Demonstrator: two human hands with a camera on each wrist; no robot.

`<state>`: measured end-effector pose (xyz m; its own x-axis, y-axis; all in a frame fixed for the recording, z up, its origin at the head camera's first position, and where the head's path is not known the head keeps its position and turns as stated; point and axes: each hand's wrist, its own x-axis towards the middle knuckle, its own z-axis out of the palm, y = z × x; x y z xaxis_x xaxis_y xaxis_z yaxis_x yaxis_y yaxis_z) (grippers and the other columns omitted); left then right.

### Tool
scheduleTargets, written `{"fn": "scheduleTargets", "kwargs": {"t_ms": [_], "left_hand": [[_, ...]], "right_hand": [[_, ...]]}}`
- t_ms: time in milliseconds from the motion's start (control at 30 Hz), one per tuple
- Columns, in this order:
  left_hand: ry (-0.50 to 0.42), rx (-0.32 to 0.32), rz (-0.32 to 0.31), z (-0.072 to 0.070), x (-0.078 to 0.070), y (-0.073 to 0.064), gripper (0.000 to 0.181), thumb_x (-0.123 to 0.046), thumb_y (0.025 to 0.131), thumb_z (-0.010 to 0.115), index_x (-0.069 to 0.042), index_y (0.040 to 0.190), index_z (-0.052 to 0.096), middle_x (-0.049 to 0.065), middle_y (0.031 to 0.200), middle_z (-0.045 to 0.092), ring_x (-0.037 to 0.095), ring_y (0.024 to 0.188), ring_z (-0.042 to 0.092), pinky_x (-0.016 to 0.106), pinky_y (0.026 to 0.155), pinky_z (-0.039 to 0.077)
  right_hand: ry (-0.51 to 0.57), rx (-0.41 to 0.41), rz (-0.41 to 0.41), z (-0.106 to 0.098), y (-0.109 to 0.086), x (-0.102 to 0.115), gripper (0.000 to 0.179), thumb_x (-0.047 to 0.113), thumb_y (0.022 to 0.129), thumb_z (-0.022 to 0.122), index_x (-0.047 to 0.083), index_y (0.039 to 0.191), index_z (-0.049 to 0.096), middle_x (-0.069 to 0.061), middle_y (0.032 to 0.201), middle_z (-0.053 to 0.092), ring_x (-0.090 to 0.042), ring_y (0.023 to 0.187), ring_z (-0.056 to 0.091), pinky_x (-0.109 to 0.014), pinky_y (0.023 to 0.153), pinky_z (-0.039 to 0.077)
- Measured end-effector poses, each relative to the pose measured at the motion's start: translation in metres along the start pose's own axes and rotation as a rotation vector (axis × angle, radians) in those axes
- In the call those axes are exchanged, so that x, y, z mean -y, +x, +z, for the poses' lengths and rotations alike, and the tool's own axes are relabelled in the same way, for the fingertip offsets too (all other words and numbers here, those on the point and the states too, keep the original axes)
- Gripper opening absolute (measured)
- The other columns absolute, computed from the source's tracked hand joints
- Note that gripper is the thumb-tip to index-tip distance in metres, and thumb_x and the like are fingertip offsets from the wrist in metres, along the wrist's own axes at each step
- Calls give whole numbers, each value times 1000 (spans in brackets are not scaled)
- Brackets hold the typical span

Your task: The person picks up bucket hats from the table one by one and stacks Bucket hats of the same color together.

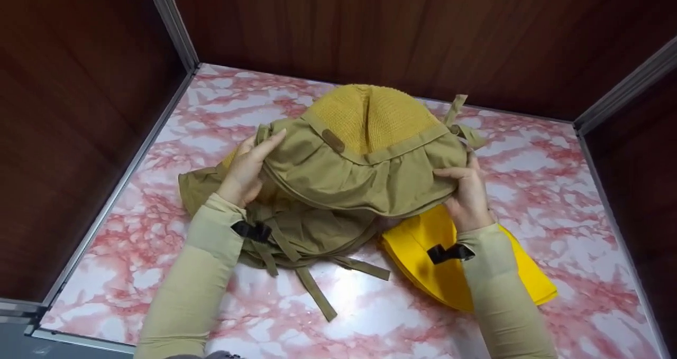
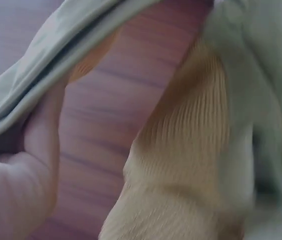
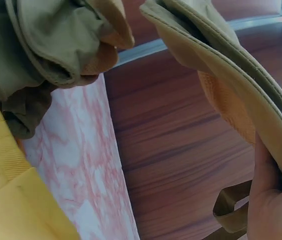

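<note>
A sun hat (image 1: 365, 184) with a khaki gathered brim, yellow mesh crown and small brown patch is held up between both hands. My left hand (image 1: 248, 163) grips the brim's left end, thumb over the front. At the opposite end, my right hand (image 1: 468, 192) pinches the brim, and a khaki tie hangs close to it in the right wrist view. The brim edge (image 3: 220, 55) shows its doubled layers there. Below the raised hat lies more khaki hat fabric (image 1: 317, 235) with loose straps, partly hidden. In the left wrist view, yellow ribbed mesh (image 2: 185, 125) appears beside the hand.
A bright yellow folded fabric piece (image 1: 418, 240) lies under the right forearm. The red-and-white marbled tabletop (image 1: 529, 190) is bounded by dark wood-grain panels (image 1: 396, 26) at the back and both sides, with metal framing (image 1: 180, 26) at the corners.
</note>
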<state>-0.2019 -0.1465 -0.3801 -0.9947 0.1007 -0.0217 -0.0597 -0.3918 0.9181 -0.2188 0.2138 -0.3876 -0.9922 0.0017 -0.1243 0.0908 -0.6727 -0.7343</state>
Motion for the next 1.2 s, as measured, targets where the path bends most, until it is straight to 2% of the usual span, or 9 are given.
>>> {"fn": "scheduleTargets", "kwargs": {"t_ms": [100, 200, 433, 533, 700, 833, 967, 1100, 1200], "left_hand": [[255, -66, -8, -8, -3, -6, 18, -22, 96, 64, -9, 109, 64, -6, 94, 68, 11, 92, 65, 28, 92, 51], [433, -125, 14, -14, -4, -12, 23, -20, 95, 66, -4, 113, 64, -11, 91, 65, 6, 87, 62, 24, 88, 50], [575, -231, 187, -24, -3, -19, 21, -9, 95, 64, 5, 111, 67, -12, 82, 63, 1, 77, 57, 18, 76, 49], [655, -290, 261, -32, -5, -25, 21, -11, 96, 63, 3, 112, 68, -3, 87, 66, 1, 79, 56, 20, 79, 48], [886, -413, 285, -53, -8, -40, 25, -25, 99, 61, -6, 114, 68, 5, 87, 68, 3, 73, 54, 23, 73, 45], [879, -454, 300, -70, -10, -49, 23, -20, 100, 60, -2, 111, 68, -6, 76, 59, 4, 65, 49, 20, 62, 43], [881, -516, 287, -86, -11, -56, 22, -19, 99, 60, -2, 111, 68, -16, 75, 55, 1, 68, 48, 17, 64, 40], [914, -549, 262, -99, -9, -60, 23, -20, 99, 60, -5, 114, 68, -13, 76, 54, 2, 69, 46, 18, 66, 38], [944, -552, 227, -107, -5, -59, 25, -20, 99, 59, -5, 118, 67, 1, 86, 65, 9, 79, 54, 22, 74, 42]], "right_hand": [[-48, 9, -10, 0, -3, -4, 92, -27, 83, 41, 24, 156, 14, -8, 142, 34, -24, 117, 48, -33, 87, 58], [-94, 16, -12, 1, -6, -9, 80, -21, 88, 48, 22, 151, 23, -7, 141, 38, -22, 113, 53, -32, 86, 57], [-205, 14, 6, 4, -9, -20, 38, 2, 99, 55, 19, 132, 48, -1, 121, 61, -14, 94, 67, -28, 79, 58], [-256, 16, -12, 5, -13, -27, 35, 0, 98, 55, 16, 129, 53, 0, 107, 72, -13, 89, 70, -27, 76, 59], [-302, 51, -33, 13, -21, -45, 33, -6, 98, 50, 5, 129, 49, 1, 97, 75, -13, 84, 72, -26, 74, 60], [-351, 67, -20, 21, -26, -60, 30, -6, 98, 51, -1, 127, 51, 0, 94, 74, -13, 81, 71, -25, 72, 60], [-442, 74, -4, 29, -29, -74, 23, -3, 96, 55, 0, 119, 56, -1, 85, 72, -13, 74, 70, -25, 66, 59], [-527, 67, 21, 32, -31, -86, 17, -2, 95, 57, 0, 113, 57, -1, 78, 70, -12, 67, 69, -24, 61, 59], [-560, 68, 49, 31, -31, -95, 17, -1, 96, 58, -1, 112, 58, 0, 77, 71, -11, 65, 69, -24, 60, 59]]}}
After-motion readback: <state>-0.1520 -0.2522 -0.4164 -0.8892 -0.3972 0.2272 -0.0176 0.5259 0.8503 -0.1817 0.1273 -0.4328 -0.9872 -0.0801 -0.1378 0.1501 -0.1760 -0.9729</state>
